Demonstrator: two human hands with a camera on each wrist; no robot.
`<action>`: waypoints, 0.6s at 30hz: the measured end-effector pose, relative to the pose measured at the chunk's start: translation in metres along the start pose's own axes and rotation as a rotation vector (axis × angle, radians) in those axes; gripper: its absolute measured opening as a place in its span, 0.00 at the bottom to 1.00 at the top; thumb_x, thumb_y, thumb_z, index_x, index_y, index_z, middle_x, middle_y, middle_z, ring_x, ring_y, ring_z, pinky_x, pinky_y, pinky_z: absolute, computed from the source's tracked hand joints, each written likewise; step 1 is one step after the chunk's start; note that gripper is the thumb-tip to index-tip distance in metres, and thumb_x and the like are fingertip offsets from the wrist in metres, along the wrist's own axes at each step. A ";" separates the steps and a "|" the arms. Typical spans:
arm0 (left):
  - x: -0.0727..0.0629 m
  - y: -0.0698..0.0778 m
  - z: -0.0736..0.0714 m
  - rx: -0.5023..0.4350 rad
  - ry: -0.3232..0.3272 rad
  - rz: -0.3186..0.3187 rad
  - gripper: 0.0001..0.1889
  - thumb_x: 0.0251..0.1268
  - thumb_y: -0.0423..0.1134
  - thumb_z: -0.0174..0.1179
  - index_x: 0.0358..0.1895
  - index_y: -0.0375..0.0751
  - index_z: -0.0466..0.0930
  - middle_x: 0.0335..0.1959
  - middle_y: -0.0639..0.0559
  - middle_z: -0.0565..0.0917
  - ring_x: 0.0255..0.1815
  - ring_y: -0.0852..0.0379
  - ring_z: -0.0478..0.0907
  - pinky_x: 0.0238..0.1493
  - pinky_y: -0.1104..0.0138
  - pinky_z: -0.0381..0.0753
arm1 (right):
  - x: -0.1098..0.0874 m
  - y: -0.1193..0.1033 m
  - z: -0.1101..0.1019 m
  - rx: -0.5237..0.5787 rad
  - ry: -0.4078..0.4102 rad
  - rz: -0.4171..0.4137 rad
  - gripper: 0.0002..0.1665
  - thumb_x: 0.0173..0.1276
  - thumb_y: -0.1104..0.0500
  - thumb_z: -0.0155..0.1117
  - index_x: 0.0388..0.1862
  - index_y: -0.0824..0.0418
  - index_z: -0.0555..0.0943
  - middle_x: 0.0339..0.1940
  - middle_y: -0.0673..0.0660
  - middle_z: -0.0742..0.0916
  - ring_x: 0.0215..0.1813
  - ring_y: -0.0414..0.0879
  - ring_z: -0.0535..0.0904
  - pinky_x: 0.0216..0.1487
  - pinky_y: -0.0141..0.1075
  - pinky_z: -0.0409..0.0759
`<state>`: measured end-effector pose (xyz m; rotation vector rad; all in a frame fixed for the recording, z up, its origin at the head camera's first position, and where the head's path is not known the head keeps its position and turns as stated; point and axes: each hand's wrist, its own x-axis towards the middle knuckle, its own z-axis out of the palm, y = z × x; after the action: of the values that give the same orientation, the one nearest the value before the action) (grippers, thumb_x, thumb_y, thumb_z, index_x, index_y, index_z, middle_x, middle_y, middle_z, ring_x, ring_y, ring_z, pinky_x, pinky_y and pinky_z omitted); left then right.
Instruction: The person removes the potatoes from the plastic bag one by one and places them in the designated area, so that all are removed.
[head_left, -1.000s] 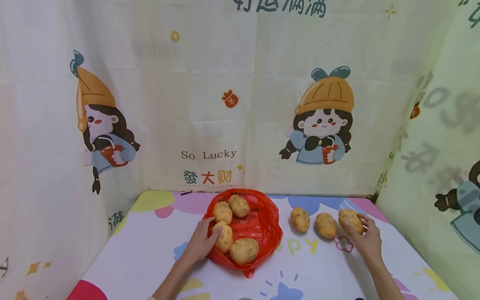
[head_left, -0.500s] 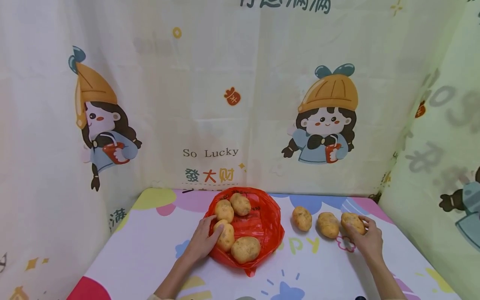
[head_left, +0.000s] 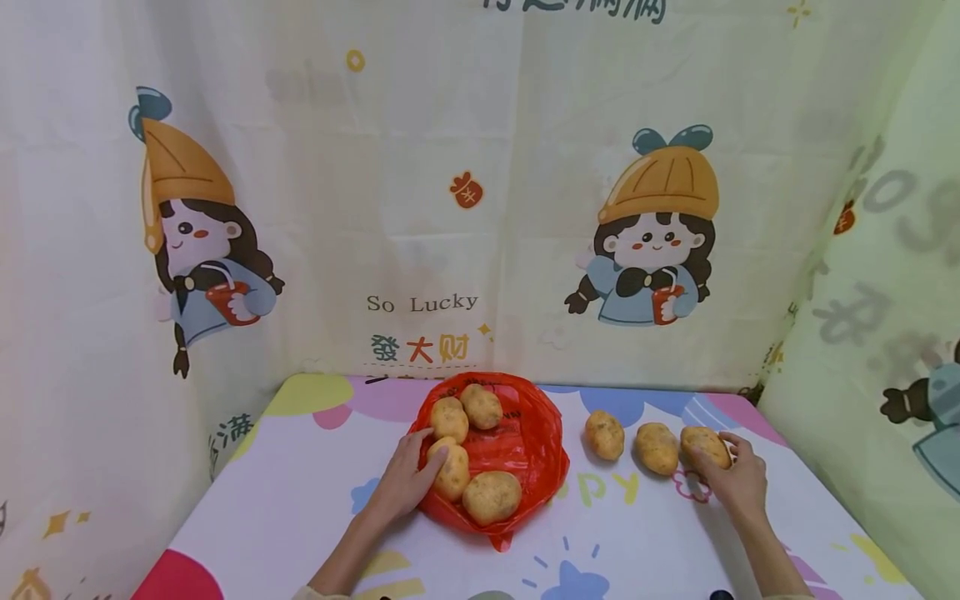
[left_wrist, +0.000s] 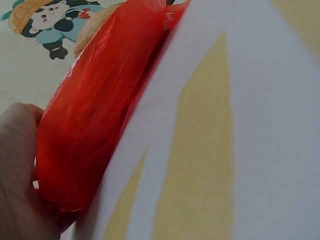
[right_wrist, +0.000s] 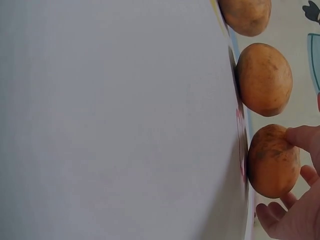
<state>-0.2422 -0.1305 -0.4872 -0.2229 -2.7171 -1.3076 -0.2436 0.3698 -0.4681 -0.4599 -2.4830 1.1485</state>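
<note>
A red plastic bag [head_left: 517, 458] lies spread with its mouth up on the table, with several potatoes [head_left: 491, 497] along its left and front parts. My left hand [head_left: 405, 479] grips the bag's left rim, the thumb beside a potato [head_left: 452, 471]; the left wrist view shows the hand [left_wrist: 17, 170] at the bag's outer wall [left_wrist: 95, 105]. To the right, my right hand [head_left: 738, 479] holds a potato [head_left: 705, 446] between thumb and fingers. In the right wrist view that potato [right_wrist: 272, 162] sits at the table surface, fingertips around its side.
Two more potatoes stand in a row between the bag and my right hand, one nearer the bag [head_left: 604, 435] and one in the middle [head_left: 656, 448]. A patterned cloth covers the table [head_left: 465, 575]. Printed curtains [head_left: 510, 250] hang behind and on both sides.
The potato in my right hand has lowered slightly, level with the row beside it. My left hand keeps its place on the bag. The head view has shifted a little.
</note>
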 end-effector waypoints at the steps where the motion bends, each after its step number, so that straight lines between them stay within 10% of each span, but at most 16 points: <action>1: 0.000 0.000 0.000 0.000 -0.001 -0.003 0.36 0.76 0.61 0.53 0.73 0.37 0.66 0.70 0.36 0.68 0.71 0.36 0.66 0.71 0.37 0.66 | 0.000 0.000 0.000 0.002 0.010 -0.012 0.42 0.71 0.52 0.67 0.73 0.73 0.62 0.65 0.80 0.68 0.68 0.74 0.61 0.66 0.65 0.63; 18: 0.001 0.001 0.000 -0.010 -0.006 -0.022 0.36 0.75 0.61 0.53 0.73 0.37 0.66 0.70 0.36 0.68 0.71 0.36 0.66 0.70 0.37 0.66 | -0.014 -0.022 -0.003 0.009 0.106 -0.001 0.41 0.70 0.50 0.62 0.72 0.75 0.64 0.68 0.79 0.68 0.70 0.77 0.57 0.66 0.66 0.60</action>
<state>-0.2426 -0.1296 -0.4867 -0.1987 -2.7266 -1.3291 -0.2329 0.3519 -0.4521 -0.5032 -2.3859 1.1050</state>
